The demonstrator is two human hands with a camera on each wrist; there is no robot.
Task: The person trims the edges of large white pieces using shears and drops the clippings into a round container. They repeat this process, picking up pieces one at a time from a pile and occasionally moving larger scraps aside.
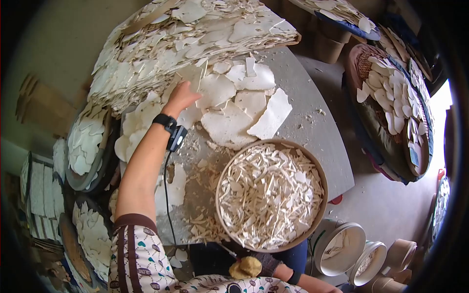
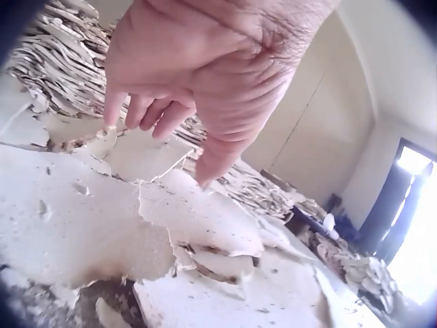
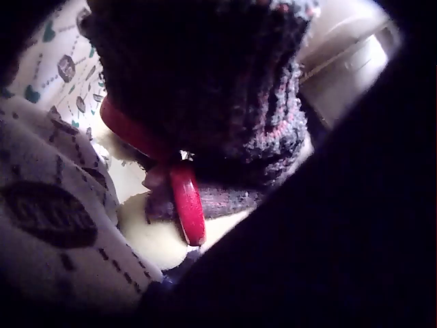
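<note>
Patterned clothing [image 1: 146, 259] is worn; a white sheet [image 2: 145, 157] is touched by the loosely spread left grip [image 1: 181, 96]; red handles [image 3: 187, 205] are clasped by the right grip [image 1: 268, 264].

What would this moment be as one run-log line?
left hand: at pale sheet, grip unclear | right hand: gloved, gripping red-handled tool | round tub: heaped with pale strips | more sheets: spread on table

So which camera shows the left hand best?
The left wrist view: the left hand is close, palm and fingers showing. The head view shows it smaller, from above; the right wrist view misses it.
</note>
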